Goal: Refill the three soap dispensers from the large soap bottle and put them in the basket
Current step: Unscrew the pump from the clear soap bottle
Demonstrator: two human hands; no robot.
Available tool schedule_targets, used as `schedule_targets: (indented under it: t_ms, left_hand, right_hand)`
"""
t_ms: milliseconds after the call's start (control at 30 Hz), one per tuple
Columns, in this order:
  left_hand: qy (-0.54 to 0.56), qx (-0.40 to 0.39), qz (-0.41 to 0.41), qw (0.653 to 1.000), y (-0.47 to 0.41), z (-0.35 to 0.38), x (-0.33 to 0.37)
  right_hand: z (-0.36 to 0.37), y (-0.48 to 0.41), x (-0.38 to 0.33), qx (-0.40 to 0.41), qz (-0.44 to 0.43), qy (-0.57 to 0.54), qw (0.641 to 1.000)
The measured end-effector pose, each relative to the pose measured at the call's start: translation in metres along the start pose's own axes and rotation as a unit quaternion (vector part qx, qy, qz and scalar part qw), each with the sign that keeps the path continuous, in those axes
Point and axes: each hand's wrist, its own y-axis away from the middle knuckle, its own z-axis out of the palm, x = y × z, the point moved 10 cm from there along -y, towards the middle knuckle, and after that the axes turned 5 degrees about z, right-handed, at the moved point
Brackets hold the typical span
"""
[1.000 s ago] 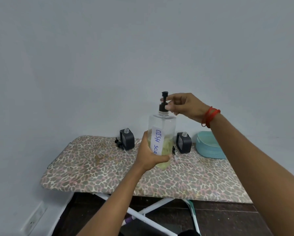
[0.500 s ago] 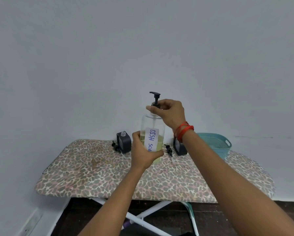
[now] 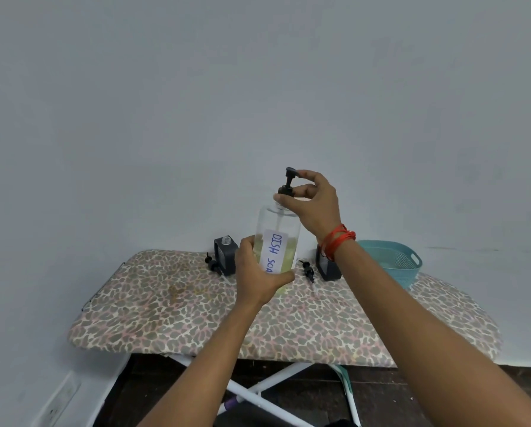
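Large soap bottle [image 3: 278,229], clear, yellowish liquid in lower half, label "DISH SOA…", upright over the middle of the ironing board [image 3: 196,318] towards its far edge; base contact with board: cannot tell. Left hand [image 3: 256,272] grips lower body of bottle. Right hand [image 3: 315,204] pinches the black pump [image 3: 287,183] at the neck. Two dark dispensers [image 3: 225,255] [image 3: 327,269] stand at far edge, a loose pump head [image 3: 213,265] [image 3: 308,269] beside each. Teal basket [image 3: 390,260] at far right edge.
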Motion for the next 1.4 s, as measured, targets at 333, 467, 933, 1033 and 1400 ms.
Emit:
schedule_targets:
  t_ms: [333, 467, 933, 1033, 1400]
  left_hand:
    - [-0.016, 0.018, 0.001, 1.0, 0.005, -0.007, -0.009]
    - [-0.017, 0.025, -0.01, 0.999, 0.006, -0.008, -0.012]
    - [-0.065, -0.001, -0.055, 0.996, 0.015, -0.008, -0.046]
    - [-0.066, -0.021, -0.079, 0.994, 0.022, -0.005, -0.061]
    - [-0.069, -0.03, -0.119, 0.99, 0.039, -0.009, -0.097]
  right_hand:
    - [0.006, 0.002, 0.011, -0.017, 0.008, 0.012, 1.0]
    - [0.015, 0.002, 0.017, -0.072, 0.028, -0.036, 0.996]
    - [0.012, -0.002, 0.021, -0.015, 0.026, 0.049, 0.998]
    - [0.008, -0.006, 0.021, 0.004, 0.041, 0.035, 0.999]
    - [0.01, -0.008, 0.012, 0.017, 0.057, -0.049, 0.997]
